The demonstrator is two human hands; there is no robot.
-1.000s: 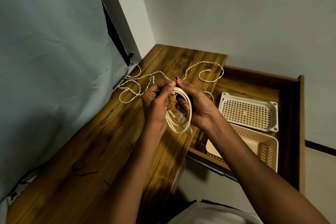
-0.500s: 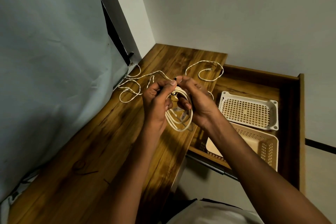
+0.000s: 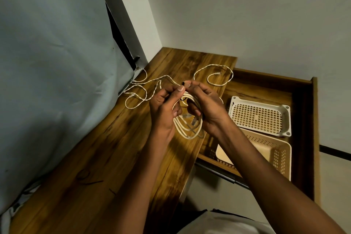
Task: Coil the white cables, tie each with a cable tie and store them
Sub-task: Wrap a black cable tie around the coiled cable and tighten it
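Observation:
Above the wooden desk (image 3: 106, 157), both hands hold a coiled white cable (image 3: 187, 129) whose loops hang down between them. My left hand (image 3: 165, 108) grips the top of the coil, thumb and forefinger pinched. My right hand (image 3: 205, 106) curls round the coil's right side and pinches a thin black cable tie (image 3: 183, 83) at the top. A second white cable (image 3: 144, 89), twisted and loose, sprawls over the desk behind my hands, its far end (image 3: 216, 73) curled near the desk's right edge.
An open wooden drawer (image 3: 303, 100) stands to the right. In it lie a cream perforated lid or tray (image 3: 260, 118) and a cream basket (image 3: 273, 154) nearer me. A grey cloth (image 3: 47, 62) hangs at the left. Thin dark ties (image 3: 83, 176) lie on the near desk.
Both hands have drawn closer together at the top of the coil, and the coil has shifted slightly. The loose cable on the desk has not moved.

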